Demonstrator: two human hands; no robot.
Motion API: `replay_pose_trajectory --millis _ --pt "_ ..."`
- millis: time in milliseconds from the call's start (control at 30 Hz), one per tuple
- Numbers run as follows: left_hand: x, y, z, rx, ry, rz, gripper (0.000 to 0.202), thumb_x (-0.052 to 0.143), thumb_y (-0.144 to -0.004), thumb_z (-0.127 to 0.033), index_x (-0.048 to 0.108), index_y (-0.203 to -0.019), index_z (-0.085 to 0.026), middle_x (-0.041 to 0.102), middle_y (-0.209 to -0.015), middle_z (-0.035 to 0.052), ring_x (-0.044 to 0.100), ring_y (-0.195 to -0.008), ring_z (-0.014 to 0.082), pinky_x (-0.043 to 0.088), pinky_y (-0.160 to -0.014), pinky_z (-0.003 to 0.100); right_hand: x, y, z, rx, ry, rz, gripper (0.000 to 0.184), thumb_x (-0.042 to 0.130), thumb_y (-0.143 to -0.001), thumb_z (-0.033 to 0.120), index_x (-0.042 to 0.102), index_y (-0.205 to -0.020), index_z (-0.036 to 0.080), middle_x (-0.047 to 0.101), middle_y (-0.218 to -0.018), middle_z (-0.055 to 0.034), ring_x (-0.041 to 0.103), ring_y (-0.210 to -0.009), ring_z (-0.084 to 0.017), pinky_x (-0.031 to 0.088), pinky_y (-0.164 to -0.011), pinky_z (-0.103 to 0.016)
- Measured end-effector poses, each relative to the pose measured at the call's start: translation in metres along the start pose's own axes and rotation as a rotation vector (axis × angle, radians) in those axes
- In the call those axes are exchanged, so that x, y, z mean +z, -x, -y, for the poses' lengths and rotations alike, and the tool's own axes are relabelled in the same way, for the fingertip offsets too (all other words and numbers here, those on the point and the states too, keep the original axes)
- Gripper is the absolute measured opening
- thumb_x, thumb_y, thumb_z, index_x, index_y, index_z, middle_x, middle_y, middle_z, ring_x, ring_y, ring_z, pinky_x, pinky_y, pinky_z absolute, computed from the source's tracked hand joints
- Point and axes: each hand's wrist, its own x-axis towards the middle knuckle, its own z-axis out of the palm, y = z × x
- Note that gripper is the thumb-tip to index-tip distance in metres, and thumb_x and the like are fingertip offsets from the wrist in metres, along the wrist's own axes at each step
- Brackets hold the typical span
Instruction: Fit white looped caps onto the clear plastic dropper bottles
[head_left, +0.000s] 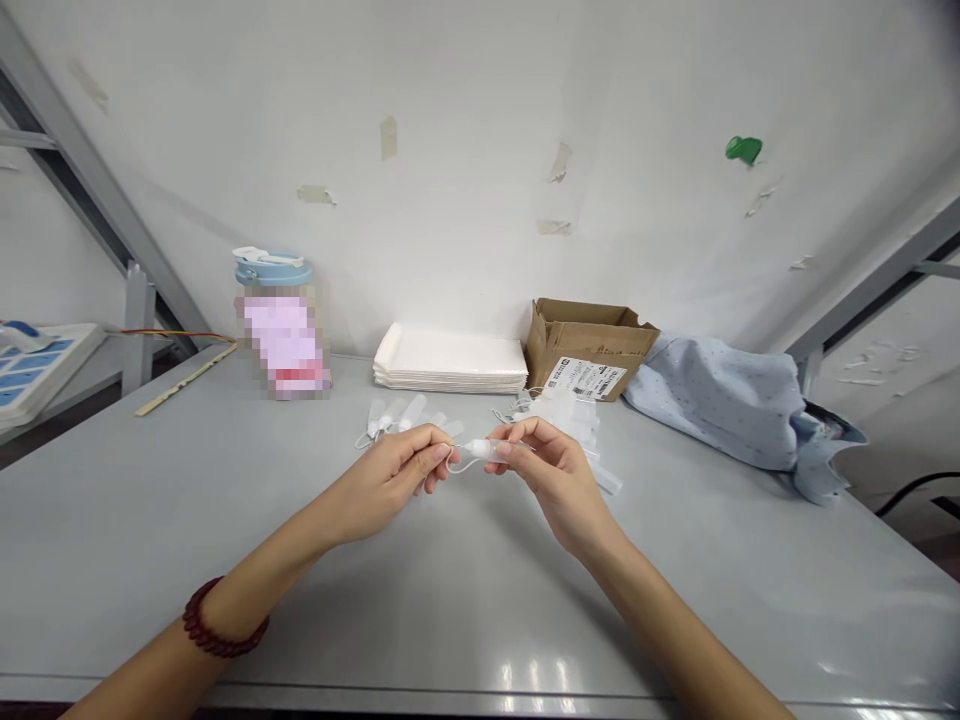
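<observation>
My left hand (397, 470) and my right hand (551, 470) meet above the middle of the grey table (225, 520). Both pinch one small white plastic piece with a thin looped cord (474, 452) held between them. The left fingers grip the cord end, the right fingers grip the white body. A dark red bead bracelet (217, 622) sits on my left wrist. Just behind the left hand lie several small clear plastic tubes (397, 415). Behind the right hand lies a pile of similar white pieces (570, 420).
A stack of white trays (450, 360) and an open cardboard box (589, 345) stand at the back by the wall. A blue-lidded bottle (277, 320) stands back left, a light blue cloth (720, 400) back right, a wooden stick (184, 380) at the left.
</observation>
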Motion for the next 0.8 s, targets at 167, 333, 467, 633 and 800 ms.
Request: replay_pose_trajectory --millis 167,333,467,633,800 --pt "-0.0003 -0.0004 -0.0011 0.006 0.016 -0.017 0.033 0.034 -0.094 -0.041 0.055 -0.082 -0.018 0.053 -0.073 -0.0003 0.049 -0.065 0.0128 0.042 -0.063 0.027 0.0006 0.0007 0.0006 -0.002 -0.012 -0.016 0.016 0.068 -0.074 0.026 0.054 -0.071 0.019 0.063 -0.084 0.0005 0.061 -0.066 -0.013 0.044 -0.071 -0.031" --pt "0.0004 -0.0002 -0.0008 -0.002 0.014 -0.010 0.033 0.034 -0.094 -0.042 0.055 -0.082 -0.018 0.052 -0.072 -0.0007 0.049 -0.065 0.0126 0.041 -0.062 0.027 0.0011 0.0007 0.0004 -0.008 -0.024 -0.014 0.016 0.068 -0.075 0.026 0.053 -0.070 0.019 0.064 -0.084 0.0005 0.061 -0.066 -0.013 0.044 -0.070 -0.031" --pt "0.0001 0.0006 0.0001 0.002 0.009 -0.002 0.033 0.034 -0.095 -0.041 0.055 -0.082 -0.018 0.052 -0.073 -0.0006 0.049 -0.066 0.0126 0.041 -0.063 0.027 0.0024 0.0014 -0.0004 -0.003 -0.014 -0.013 0.017 0.068 -0.075 0.026 0.053 -0.071 0.019 0.064 -0.084 0.0004 0.062 -0.065 -0.012 0.044 -0.068 -0.030" --pt "-0.0005 0.0007 -0.0008 0.015 -0.022 -0.001 0.031 0.034 -0.095 -0.039 0.054 -0.081 -0.019 0.052 -0.073 -0.0006 0.048 -0.065 0.0127 0.041 -0.063 0.026 0.0041 0.0028 -0.0011 -0.002 -0.013 -0.015 0.020 0.068 -0.075 0.028 0.051 -0.070 0.019 0.064 -0.083 -0.0001 0.064 -0.064 -0.014 0.045 -0.065 -0.029" --pt "-0.0010 0.0009 -0.0021 0.011 -0.032 -0.017 0.032 0.035 -0.094 -0.040 0.055 -0.081 -0.019 0.054 -0.073 -0.0004 0.050 -0.066 0.0131 0.042 -0.062 0.025 0.0020 0.0027 -0.0008 -0.014 -0.027 -0.049 0.020 0.068 -0.075 0.030 0.051 -0.071 0.019 0.065 -0.085 -0.0012 0.065 -0.065 -0.014 0.045 -0.064 -0.029"
